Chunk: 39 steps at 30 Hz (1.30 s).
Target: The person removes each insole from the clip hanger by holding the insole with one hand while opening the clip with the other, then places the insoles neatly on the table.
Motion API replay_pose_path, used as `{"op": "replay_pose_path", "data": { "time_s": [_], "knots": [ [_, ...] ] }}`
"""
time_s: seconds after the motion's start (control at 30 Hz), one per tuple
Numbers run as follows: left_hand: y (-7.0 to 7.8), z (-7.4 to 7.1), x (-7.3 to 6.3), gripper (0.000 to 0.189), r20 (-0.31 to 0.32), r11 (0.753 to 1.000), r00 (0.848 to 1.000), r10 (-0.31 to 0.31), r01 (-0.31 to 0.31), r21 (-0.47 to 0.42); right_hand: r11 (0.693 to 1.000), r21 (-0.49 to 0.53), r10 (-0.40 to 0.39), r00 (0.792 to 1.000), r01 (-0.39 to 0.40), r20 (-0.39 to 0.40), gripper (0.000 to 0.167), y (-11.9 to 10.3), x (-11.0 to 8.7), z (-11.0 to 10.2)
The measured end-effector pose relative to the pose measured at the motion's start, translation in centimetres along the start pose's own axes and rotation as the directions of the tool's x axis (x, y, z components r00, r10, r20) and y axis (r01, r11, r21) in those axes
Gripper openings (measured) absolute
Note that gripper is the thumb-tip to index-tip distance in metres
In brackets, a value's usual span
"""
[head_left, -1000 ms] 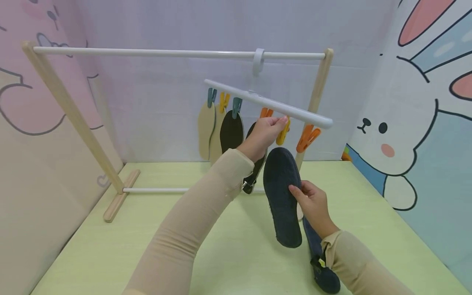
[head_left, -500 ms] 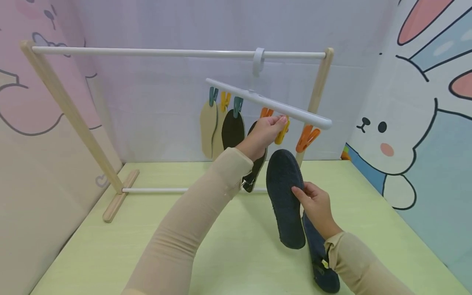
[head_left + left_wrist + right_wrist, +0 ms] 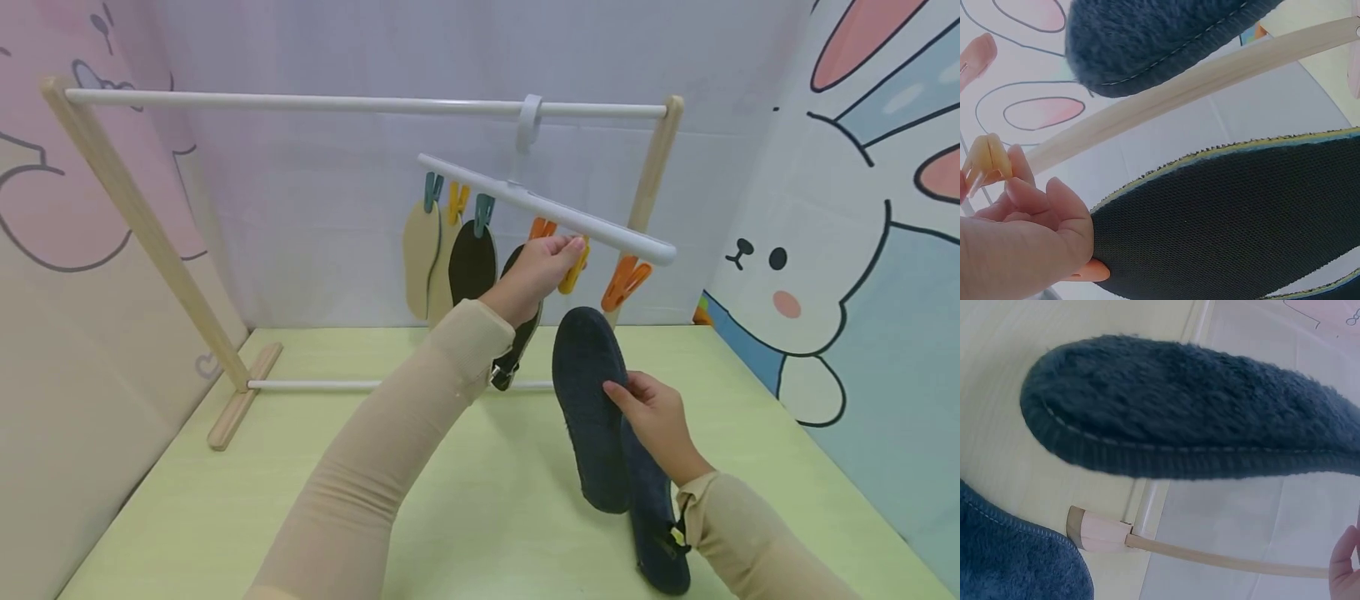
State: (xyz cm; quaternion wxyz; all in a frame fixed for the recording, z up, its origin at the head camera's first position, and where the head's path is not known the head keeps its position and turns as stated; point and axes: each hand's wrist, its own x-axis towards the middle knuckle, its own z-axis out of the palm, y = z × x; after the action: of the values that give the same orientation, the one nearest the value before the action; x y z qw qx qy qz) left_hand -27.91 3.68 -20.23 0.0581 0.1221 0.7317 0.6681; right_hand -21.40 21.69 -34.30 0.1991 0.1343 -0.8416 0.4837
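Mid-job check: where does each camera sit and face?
Head: on the head, facing forward and down at the rack; left hand, right hand and sleeves show.
Left wrist: worn there, facing the yellow clip; left hand shows.
Right wrist: worn there, facing the dark blue insole; fingers show at right edge.
Head and left wrist share the yellow clip.
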Motion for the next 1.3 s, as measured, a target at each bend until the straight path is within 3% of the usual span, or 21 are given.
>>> {"op": "replay_pose_path", "data": {
  "time_s": [0.13, 0.37, 0.83, 1.3],
  "knots": [
    [-0.1, -0.3, -0.2, 0.035, 0.011, 1.000, 1.000, 0.022, -0.022, 0.001, 0.997, -0.036, 0.077, 0.995, -0.074, 0.067, 0.022, 0.1, 0.3, -0.4],
    [-0.3, -0.5, -0.3, 0.034, 0.017, 0.999, 0.999, 0.038, -0.038, 0.000, 0.968, -0.121, 0.236, 0.960, -0.219, 0.152, 0.031, 0.1, 0.7, -1.3],
    [-0.1, 0.1, -0.1, 0.035, -0.037, 1.000, 0.999, 0.003, -0.002, 0.019, 0.937, -0.192, 0.334, 0.910, -0.293, 0.246, 0.031, 0.7, 0.6, -2.7],
    [-0.5, -0.3, 0.2, 0.036, -0.001, 1.000, 1.000, 0.008, -0.008, 0.021, 0.925, -0.213, 0.367, 0.886, -0.315, 0.282, 0.031, 1.5, 0.5, -3.3]
  ]
}}
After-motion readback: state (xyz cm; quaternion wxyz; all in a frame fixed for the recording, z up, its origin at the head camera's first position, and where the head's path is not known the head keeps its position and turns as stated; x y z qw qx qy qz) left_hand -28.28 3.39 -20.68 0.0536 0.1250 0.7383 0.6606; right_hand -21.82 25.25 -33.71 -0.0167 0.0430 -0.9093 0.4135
